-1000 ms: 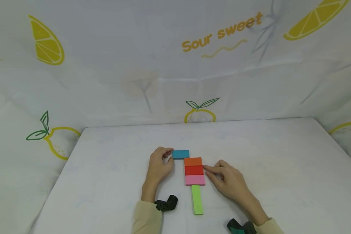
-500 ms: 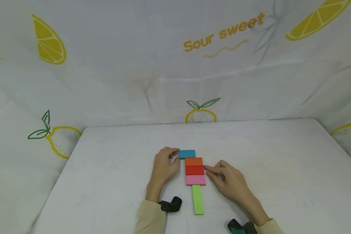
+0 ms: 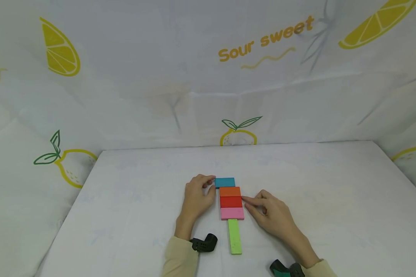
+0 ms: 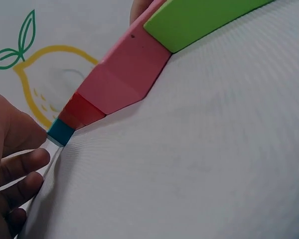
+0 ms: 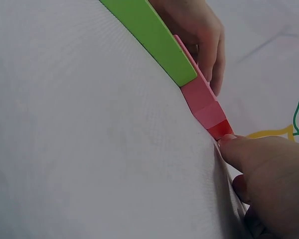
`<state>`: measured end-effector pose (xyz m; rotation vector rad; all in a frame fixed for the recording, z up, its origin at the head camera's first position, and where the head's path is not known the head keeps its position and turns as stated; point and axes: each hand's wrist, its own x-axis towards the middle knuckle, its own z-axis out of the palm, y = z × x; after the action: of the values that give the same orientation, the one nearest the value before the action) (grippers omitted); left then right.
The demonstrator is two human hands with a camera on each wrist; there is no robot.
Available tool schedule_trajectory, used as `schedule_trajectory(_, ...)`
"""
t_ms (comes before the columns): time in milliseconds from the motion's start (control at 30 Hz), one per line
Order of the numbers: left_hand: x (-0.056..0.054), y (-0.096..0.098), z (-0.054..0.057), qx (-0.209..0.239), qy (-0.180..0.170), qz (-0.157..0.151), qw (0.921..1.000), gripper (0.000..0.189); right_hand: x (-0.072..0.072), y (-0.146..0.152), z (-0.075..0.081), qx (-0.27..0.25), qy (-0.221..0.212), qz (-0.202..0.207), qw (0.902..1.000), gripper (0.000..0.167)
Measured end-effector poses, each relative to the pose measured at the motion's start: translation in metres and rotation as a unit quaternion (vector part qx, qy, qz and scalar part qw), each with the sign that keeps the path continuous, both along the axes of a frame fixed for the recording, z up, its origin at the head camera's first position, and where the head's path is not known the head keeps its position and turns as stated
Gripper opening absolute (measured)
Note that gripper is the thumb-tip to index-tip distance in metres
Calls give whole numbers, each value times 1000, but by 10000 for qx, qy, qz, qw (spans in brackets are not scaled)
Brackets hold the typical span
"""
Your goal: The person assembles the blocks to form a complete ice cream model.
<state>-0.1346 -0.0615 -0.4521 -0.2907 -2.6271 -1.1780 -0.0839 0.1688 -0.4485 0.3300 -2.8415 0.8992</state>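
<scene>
In the head view, a flat blue block (image 3: 224,182) lies just behind an orange block (image 3: 230,191), set slightly to its left. My left hand (image 3: 198,196) pinches the blue block's left end between thumb and index finger. A red block (image 3: 230,202) and a pink block (image 3: 232,213) continue the row toward me. From the pink one's near side a narrow green block (image 3: 234,236) extends lengthwise. My right hand (image 3: 272,213) has its index fingertip against the row's right side, near the red block, its thumb close below. In the right wrist view, the thumb partly covers the red block's end.
A white cloth covers the table (image 3: 131,215). Behind it rises a white fabric backdrop (image 3: 142,77) printed with lemons and lettering. Black wrist cameras (image 3: 205,243) are strapped to both arms.
My left hand has moved right with the blue block, bringing it further behind the orange one. The right hand and the other blocks have stayed in place.
</scene>
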Motion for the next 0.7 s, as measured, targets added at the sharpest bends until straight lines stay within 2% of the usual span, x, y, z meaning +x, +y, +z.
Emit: schedule_trajectory(700, 1, 4, 0, -166, -28, -13, 9999, 24, 0, 0, -1, -93, 149, 59, 9998, 28)
